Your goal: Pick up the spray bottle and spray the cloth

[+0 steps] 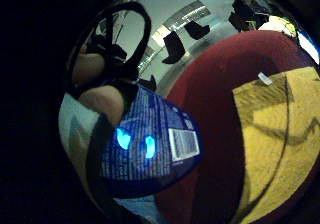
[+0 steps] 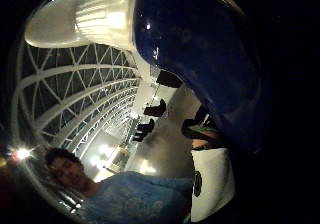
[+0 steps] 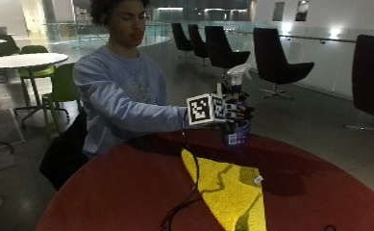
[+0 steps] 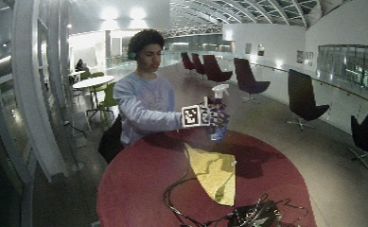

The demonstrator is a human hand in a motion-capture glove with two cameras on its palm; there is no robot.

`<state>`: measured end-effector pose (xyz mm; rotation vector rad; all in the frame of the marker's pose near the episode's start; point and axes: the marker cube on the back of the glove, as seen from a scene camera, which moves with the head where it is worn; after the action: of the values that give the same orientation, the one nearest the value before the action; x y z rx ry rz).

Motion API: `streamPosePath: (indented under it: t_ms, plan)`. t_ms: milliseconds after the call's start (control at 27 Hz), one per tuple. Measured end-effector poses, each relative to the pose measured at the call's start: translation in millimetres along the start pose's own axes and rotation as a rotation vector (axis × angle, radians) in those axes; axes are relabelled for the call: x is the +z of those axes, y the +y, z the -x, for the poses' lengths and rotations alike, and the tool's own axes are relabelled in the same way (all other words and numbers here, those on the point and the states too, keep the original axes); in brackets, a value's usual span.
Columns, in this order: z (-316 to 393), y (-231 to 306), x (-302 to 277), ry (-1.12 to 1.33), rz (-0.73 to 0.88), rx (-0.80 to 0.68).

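Observation:
My gloved right hand (image 3: pixel 236 114) grips a blue spray bottle (image 3: pixel 236 130) with a white trigger head (image 3: pixel 238 73) and holds it upright above the far side of the round red table (image 3: pixel 129 192). In the wide outside view the bottle (image 4: pixel 217 124) hangs clear of the tabletop. A yellow cloth (image 3: pixel 228 190) lies flat on the table, nearer the camera than the bottle. The bottle's blue label (image 1: pixel 150 144) fills the little finger side palm view, with the cloth (image 1: pixel 280 134) beyond it. In the thumb side palm view the blue bottle body (image 2: pixel 200 49) and white collar (image 2: pixel 107 16) sit close to the palm.
A black cable (image 3: pixel 190 192) runs across the table and over the cloth's edge. A tangle of cables and gear (image 4: pixel 253 215) lies at the table's near edge. Black chairs (image 3: pixel 273 60) stand on the floor behind the table.

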<state>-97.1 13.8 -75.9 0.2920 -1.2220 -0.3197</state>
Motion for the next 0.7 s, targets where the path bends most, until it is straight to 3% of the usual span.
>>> streamPosePath:
  t_ms: [334, 705]
  plan:
    - [-15, -5, 49, 0.062, 0.015, 0.011]
    - [-17, 4, 48, 0.097, 0.115, -0.004]
